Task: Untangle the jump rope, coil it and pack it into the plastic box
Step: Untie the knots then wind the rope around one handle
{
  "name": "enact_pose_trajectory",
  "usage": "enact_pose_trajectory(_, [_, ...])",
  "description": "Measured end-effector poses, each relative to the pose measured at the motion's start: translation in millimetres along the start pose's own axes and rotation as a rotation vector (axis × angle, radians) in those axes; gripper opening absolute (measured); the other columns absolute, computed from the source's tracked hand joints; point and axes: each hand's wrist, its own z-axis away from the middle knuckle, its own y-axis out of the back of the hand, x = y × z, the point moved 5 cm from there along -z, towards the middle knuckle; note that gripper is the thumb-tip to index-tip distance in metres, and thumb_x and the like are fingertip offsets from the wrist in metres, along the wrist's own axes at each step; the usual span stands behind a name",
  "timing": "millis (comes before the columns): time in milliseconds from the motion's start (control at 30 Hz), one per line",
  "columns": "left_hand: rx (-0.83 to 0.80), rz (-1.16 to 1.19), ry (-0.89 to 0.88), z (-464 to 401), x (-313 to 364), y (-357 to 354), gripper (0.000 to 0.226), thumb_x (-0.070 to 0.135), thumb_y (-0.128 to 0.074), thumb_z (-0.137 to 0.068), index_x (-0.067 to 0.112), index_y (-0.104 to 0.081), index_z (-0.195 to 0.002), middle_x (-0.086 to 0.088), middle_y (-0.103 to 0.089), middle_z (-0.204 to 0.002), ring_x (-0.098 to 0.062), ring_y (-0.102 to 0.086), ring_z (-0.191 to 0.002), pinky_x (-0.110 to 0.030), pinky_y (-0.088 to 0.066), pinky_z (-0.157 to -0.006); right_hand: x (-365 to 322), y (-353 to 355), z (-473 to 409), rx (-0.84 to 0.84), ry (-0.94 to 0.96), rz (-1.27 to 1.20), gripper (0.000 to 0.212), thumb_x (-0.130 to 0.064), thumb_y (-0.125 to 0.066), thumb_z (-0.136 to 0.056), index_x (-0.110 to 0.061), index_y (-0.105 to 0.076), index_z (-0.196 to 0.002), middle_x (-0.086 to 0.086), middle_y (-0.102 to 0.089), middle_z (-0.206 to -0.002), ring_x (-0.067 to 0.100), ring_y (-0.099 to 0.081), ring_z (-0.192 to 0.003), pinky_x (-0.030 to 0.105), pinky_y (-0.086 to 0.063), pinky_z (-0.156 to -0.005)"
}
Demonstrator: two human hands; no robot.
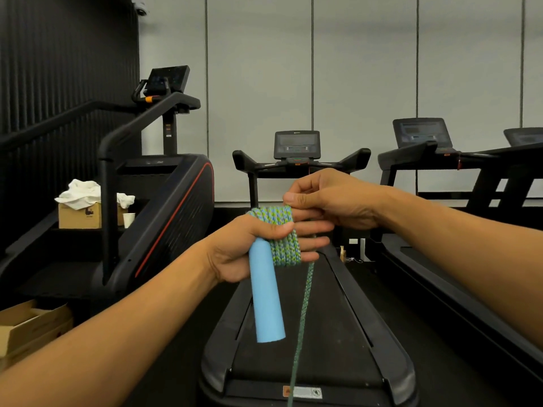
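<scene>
At the far left an open brown cardboard box (26, 327) sits low by my forearm. Behind it, on the steps of the black stair-climbing machine (164, 207), a second cardboard box (80, 215) holds crumpled white cloths (80, 193), with a white paper cup (129, 220) just beside it.

My left hand (246, 251) is out in front of me, thumb clamped over the light blue foam handle (267, 295) of the braided green-and-blue jump rope (279, 236). The handle hangs down from my palm, tilted a little. The rope is wound in several tight turns around my left fingers (311, 239), which stretch out straight to the right.

My right hand (332, 198) sits just above the coil, its fingers curled and pinching at the top of the windings. A loose strand of the rope runs down from the coil across the black treadmill (338, 312) below. More treadmills (446, 160) stand to the right against the grey panelled wall (364, 69).
</scene>
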Motion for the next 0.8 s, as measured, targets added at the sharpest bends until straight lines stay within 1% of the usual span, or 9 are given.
enact_pose_trajectory(100, [-0.122, 0.037, 0.001, 4, 3, -4, 0.058, 0.001, -0.055, -0.092, 0.002, -0.039, -0.148, -0.023, -0.043, -0.152, -0.043, -0.043, -0.138, -0.054, -0.036, -0.114, 1, 1, 1, -0.040, -0.020, -0.097, 0.025, -0.033, -0.069, -0.077, -0.009, -0.064, -0.080, 0.001, -0.058, -0.068, 0.010, -0.054, -0.059, 0.019, -0.048, -0.055])
enact_pose_trajectory(200, [-0.233, 0.018, -0.015, 9, 7, -6, 0.060, 0.001, -0.053, -0.095, 0.002, -0.033, -0.151, -0.023, -0.043, -0.152, -0.045, -0.045, -0.136, -0.058, -0.031, -0.116, 7, -8, 5, -0.212, -0.104, -0.343, 0.024, -0.033, -0.065, -0.085, -0.010, -0.061, -0.091, 0.001, -0.060, -0.074, 0.013, -0.057, -0.069, 0.024, -0.051, -0.068])
enact_pose_trajectory(267, [-0.289, 0.040, -0.043, 10, 7, -8, 0.054, 0.002, -0.049, -0.097, -0.002, -0.036, -0.149, -0.025, -0.046, -0.149, -0.045, -0.047, -0.134, -0.058, -0.031, -0.114, 11, -16, 10, -0.293, -0.159, -0.496, 0.026, -0.036, -0.057, -0.090, -0.011, -0.062, -0.094, 0.002, -0.063, -0.076, 0.013, -0.060, -0.069, 0.027, -0.055, -0.068])
enact_pose_trajectory(333, [-0.324, 0.109, -0.076, 9, 8, -14, 0.051, 0.006, -0.046, -0.100, -0.005, -0.034, -0.149, -0.027, -0.045, -0.149, -0.046, -0.046, -0.135, -0.058, -0.029, -0.115, 15, -24, 12, -0.323, -0.177, -0.680, 0.033, -0.044, -0.050, -0.092, -0.013, -0.062, -0.086, 0.000, -0.063, -0.063, 0.013, -0.062, -0.059, 0.029, -0.055, -0.062])
enact_pose_trajectory(433, [-0.198, 0.157, -0.127, 2, 14, -11, 0.066, 0.021, -0.059, -0.095, 0.001, -0.031, -0.151, -0.024, -0.040, -0.153, -0.044, -0.043, -0.138, -0.055, -0.030, -0.117, 21, -39, 10, -0.447, -0.144, -1.005, 0.042, -0.055, -0.040, -0.096, -0.021, -0.061, -0.081, -0.007, -0.052, -0.048, 0.010, -0.045, -0.042, 0.027, -0.038, -0.055])
enact_pose_trajectory(500, [-0.149, 0.184, -0.195, -2, 23, -10, 0.069, 0.019, -0.062, -0.092, 0.005, -0.031, -0.152, -0.019, -0.035, -0.157, -0.042, -0.041, -0.140, -0.053, -0.031, -0.117, 36, -38, 2, -0.257, -0.128, -0.873, 0.039, -0.044, -0.038, -0.097, -0.022, -0.066, -0.084, -0.005, -0.049, -0.056, 0.011, -0.041, -0.047, 0.028, -0.027, -0.055])
enact_pose_trajectory(600, [-0.103, 0.160, -0.241, -4, 33, -4, 0.073, 0.004, -0.064, -0.085, 0.007, -0.034, -0.151, -0.018, -0.033, -0.158, -0.038, -0.036, -0.144, -0.052, -0.035, -0.115, 44, -36, -1, -0.044, -0.102, -0.681, 0.046, -0.016, -0.034, -0.095, -0.021, -0.068, -0.065, -0.001, -0.046, -0.060, 0.012, -0.033, -0.051, 0.026, -0.027, -0.050])
enact_pose_trajectory(667, [-0.116, 0.141, -0.247, -3, 36, 0, 0.081, -0.002, -0.064, -0.081, 0.008, -0.031, -0.154, -0.019, -0.032, -0.160, -0.039, -0.033, -0.145, -0.051, -0.034, -0.116, 41, -33, 2, -0.003, -0.092, -0.622, 0.050, -0.010, -0.034, -0.096, -0.022, -0.068, -0.061, 0.001, -0.048, -0.061, 0.011, -0.034, -0.051, 0.026, -0.027, -0.050])
enact_pose_trajectory(800, [-0.031, 0.128, -0.286, -3, 40, 8, 0.082, -0.011, -0.051, -0.072, 0.005, -0.035, -0.151, -0.022, -0.043, -0.153, -0.036, -0.043, -0.141, -0.046, -0.038, -0.114, 44, -34, 11, -0.052, -0.135, -0.525, 0.025, -0.013, -0.041, -0.103, -0.016, -0.061, -0.087, 0.007, -0.056, -0.070, 0.013, -0.041, -0.050, 0.026, -0.037, -0.048])
